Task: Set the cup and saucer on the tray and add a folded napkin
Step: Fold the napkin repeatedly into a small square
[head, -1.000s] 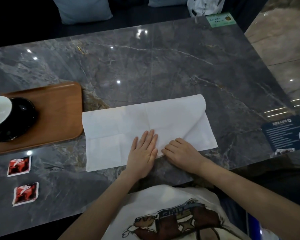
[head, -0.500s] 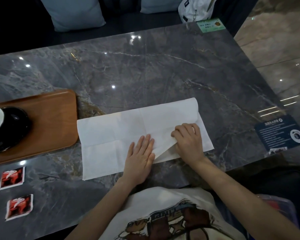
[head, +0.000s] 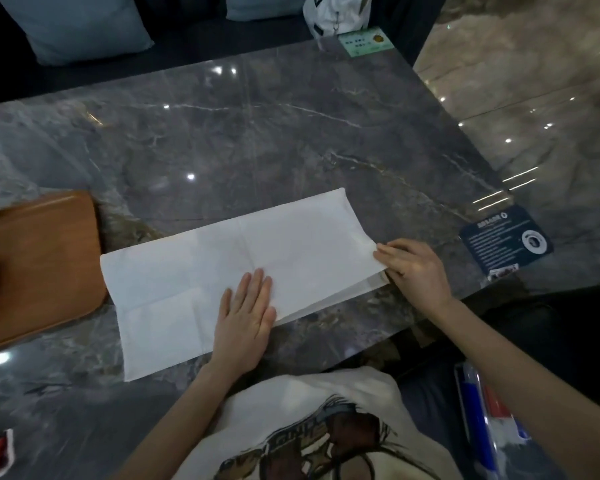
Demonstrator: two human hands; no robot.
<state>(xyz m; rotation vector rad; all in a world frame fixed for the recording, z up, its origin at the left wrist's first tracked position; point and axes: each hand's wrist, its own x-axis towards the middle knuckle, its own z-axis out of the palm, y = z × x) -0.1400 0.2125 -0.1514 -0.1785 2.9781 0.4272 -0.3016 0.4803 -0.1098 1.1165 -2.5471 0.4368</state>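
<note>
At the centre of the frame, the white paper napkin (head: 243,268) is spread on the grey marble desk (head: 291,133), just right of the wooden tray (head: 39,258). Compared with half a second ago, the right hand (head: 413,268) has been slid out to the napkin's right end, where the corner is pinched between its fingers (head: 383,252); the left hand (head: 248,313) is kept flat, fingers released, pressing the near edge. A long fold is judged to be under way, with tray placement pending. Thin, creased, matte paper is contrasted with glossy stone and a smooth, round-cornered tray. Cup and saucer cannot be made out at the tray's left edge
</note>
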